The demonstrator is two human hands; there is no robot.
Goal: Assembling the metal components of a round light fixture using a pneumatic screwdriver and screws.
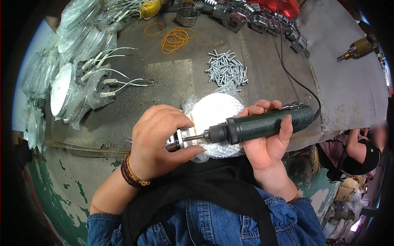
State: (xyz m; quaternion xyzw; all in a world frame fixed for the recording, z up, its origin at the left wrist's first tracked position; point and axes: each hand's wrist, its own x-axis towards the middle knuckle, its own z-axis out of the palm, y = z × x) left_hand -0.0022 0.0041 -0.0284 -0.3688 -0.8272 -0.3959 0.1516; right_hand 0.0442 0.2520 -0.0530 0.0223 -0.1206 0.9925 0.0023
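Observation:
My right hand (267,148) is wrapped round a dark green electric screwdriver (271,124) that lies sideways, its bit pointing left. The bit's tip meets a small silver metal part (179,138), which the fingers of my left hand (158,133) grip; much of that part is hidden by the hand. Just behind the bit is a round, bright white disc (215,107) in bubble wrap, close to the table's front edge. My left thumb rests against the wrap's lower left side. A pile of silver screws (227,70) lies beyond the disc.
Bubble-wrapped discs with white wires (65,88) stack up at left. Orange rubber bands (176,40) and slotted metal rings (187,17) lie farther back. The screwdriver's black cable (293,78) runs up at right. A second, brass-coloured driver (359,48) hangs far right; another person (349,153) sits beyond.

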